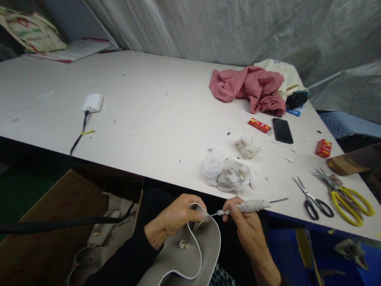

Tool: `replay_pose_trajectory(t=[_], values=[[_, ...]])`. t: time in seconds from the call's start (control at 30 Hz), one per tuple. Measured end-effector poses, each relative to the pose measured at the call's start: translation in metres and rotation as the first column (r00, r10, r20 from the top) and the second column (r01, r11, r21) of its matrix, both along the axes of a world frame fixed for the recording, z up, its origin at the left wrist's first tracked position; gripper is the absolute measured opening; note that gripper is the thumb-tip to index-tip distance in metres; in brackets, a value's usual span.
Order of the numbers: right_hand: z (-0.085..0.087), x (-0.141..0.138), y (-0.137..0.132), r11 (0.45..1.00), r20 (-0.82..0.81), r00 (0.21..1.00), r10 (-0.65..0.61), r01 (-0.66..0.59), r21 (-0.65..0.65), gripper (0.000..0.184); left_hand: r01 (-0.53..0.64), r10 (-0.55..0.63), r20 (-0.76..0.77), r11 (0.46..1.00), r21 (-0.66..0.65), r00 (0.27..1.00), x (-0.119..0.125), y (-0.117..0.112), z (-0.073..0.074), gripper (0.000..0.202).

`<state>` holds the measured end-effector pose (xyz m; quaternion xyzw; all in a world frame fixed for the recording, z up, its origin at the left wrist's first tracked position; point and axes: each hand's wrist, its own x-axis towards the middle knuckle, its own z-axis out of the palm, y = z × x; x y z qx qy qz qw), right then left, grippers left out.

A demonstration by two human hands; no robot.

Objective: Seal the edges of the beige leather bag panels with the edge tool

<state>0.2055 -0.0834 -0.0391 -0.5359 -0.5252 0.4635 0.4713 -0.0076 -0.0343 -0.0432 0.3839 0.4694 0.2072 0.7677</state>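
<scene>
My left hand (181, 212) pinches the upper edge of a grey-beige leather-like piece (210, 244) with pale cut edges. A small round metal fitting (183, 244) sits on that piece, below my fingers. In my right hand (242, 222) is an awl-like tool (253, 205) with a white wrapped handle and a thin metal shaft at each end. Its left tip reaches the edge of the piece, right beside my left fingertips. Whether the tip goes through the material, I cannot tell.
Crumpled plastic bags (229, 172) lie at the table's front edge. Black-handled scissors (312, 200), yellow-handled scissors (349, 198), a phone (282, 130) and a red cloth (250, 87) are to the right. A cardboard box (56, 206) with similar pieces stands at lower left.
</scene>
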Motion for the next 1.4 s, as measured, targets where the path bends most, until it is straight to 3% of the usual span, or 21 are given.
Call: replay_pose_trajectory(t=[0.4, 0.77, 0.93, 1.0, 1.07, 1.13, 1.23, 1.3, 1.4], values=[[0.003, -0.003, 0.004, 0.997, 0.087, 0.993, 0.074, -0.074, -0.003, 0.036, -0.017, 0.018, 0.037, 0.999, -0.032, 0.999, 0.001, -0.003, -0.005, 0.027], [-0.014, -0.009, -0.009, 0.987, 0.139, 0.99, 0.026, -0.048, 0.155, 0.024, -0.117, 0.119, 0.062, 0.993, -0.036, 0.991, 0.006, -0.008, -0.011, 0.033], [-0.014, 0.003, -0.017, 0.912, 0.274, 0.933, 0.232, -0.307, 0.272, 0.013, -0.097, 0.098, 0.058, 0.995, -0.018, 0.993, 0.005, -0.011, -0.014, 0.034], [-0.008, 0.005, -0.014, 0.9, 0.299, 0.911, 0.285, -0.362, 0.244, 0.015, -0.075, 0.076, 0.057, 0.997, -0.012, 0.995, 0.006, -0.012, -0.011, 0.034], [-0.004, 0.004, -0.009, 0.954, 0.196, 0.955, 0.224, -0.256, 0.155, 0.023, -0.045, 0.044, 0.043, 0.999, 0.017, 0.998, 0.006, -0.013, -0.008, 0.033], [-0.001, 0.002, -0.003, 0.994, 0.041, 0.995, 0.087, -0.089, 0.061, 0.03, -0.027, 0.026, 0.019, 0.998, 0.059, 0.999, 0.007, -0.014, -0.003, 0.03], [-0.002, -0.002, -0.001, 0.995, -0.138, 0.986, -0.09, 0.095, 0.036, 0.03, -0.037, 0.04, -0.03, 0.993, 0.108, 0.999, 0.006, -0.017, 0.003, 0.028], [-0.002, -0.004, -0.005, 0.989, -0.197, 0.971, -0.134, 0.144, 0.035, 0.031, -0.033, 0.045, -0.079, 0.988, 0.149, 0.996, 0.004, -0.021, 0.006, 0.025], [-0.003, -0.01, -0.016, 0.994, -0.212, 0.972, -0.104, 0.106, -0.004, 0.034, 0.002, 0.029, -0.13, 0.972, 0.234, 0.991, 0.0, -0.026, 0.012, 0.021]])
